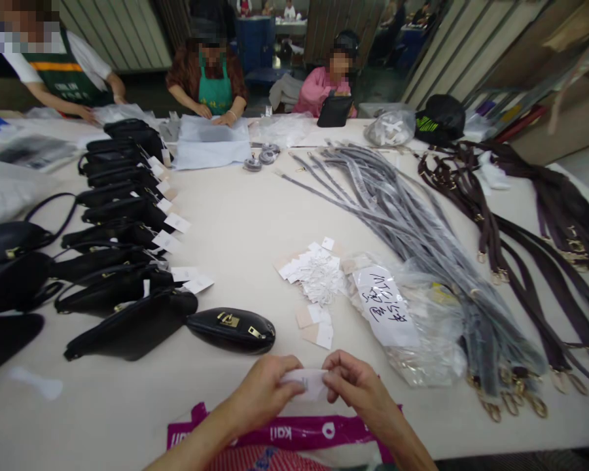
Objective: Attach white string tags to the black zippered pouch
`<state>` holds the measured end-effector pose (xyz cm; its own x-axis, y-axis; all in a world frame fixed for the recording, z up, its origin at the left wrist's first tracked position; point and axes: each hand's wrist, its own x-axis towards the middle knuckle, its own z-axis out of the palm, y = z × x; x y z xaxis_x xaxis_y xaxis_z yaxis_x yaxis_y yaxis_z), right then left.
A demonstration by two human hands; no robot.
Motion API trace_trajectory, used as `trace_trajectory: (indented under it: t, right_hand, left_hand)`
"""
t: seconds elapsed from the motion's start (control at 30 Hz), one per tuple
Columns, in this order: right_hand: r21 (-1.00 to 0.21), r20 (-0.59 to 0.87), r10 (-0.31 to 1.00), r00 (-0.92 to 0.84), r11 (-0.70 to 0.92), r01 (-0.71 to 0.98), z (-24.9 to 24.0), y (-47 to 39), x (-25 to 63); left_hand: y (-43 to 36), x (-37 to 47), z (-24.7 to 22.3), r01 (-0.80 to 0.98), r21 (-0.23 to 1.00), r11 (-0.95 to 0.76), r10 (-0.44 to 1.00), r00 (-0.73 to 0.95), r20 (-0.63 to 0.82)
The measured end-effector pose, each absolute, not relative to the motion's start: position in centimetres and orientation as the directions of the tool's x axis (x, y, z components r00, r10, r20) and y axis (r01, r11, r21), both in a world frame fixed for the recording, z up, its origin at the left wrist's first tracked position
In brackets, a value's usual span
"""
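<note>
the tag (314, 384) lies crosswise, its long axis running left to right, one end toward each hand, a printed face showing. it sits between the left hand (267, 387) and right hand (352, 381), thumb and fingers of each pinching an end, near the purple strip (255, 432).

Place: factory workshop
Worktable (240, 222): one, long, pale
Left stock: black handbags (110, 235), many, in a row
Right stock: plastic-wrapped straps (397, 222); dark straps (559, 190), metal clips
Far side: co-workers (324, 88), two in green aprons (216, 88)
Background: further people (289, 12), small
</note>
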<state>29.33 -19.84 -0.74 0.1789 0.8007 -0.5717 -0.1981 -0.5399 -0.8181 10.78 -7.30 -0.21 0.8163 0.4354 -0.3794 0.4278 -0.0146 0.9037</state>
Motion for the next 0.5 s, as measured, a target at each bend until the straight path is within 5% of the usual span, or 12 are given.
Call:
trace_trajectory:
  t: [0.27, 0.37, 0.5]
  right_hand:
    - [-0.851, -0.520, 0.805, 0.284, -0.516, -0.096, 0.3, -18.4, 29.1]
    - [-0.864, -0.498, 0.850, 0.171, -0.503, -0.019, 0.8, -17.5, 27.6]
    - [-0.869, -0.461, 0.871, 0.168, -0.481, 0.111, 1.7, -17.2, 26.7]
  left_hand:
    - [-6.2, 6.6, 0.7, 0.183, 0.867, 0.464, 0.404, 0.827, -0.391]
    - [-7.1, 7.7, 1.7, 0.109, 0.843, 0.528, 0.285, 0.912, -0.296]
    - [-8.2, 9.1, 1.1, 0.109, 0.832, 0.544, 0.397, 0.840, -0.369]
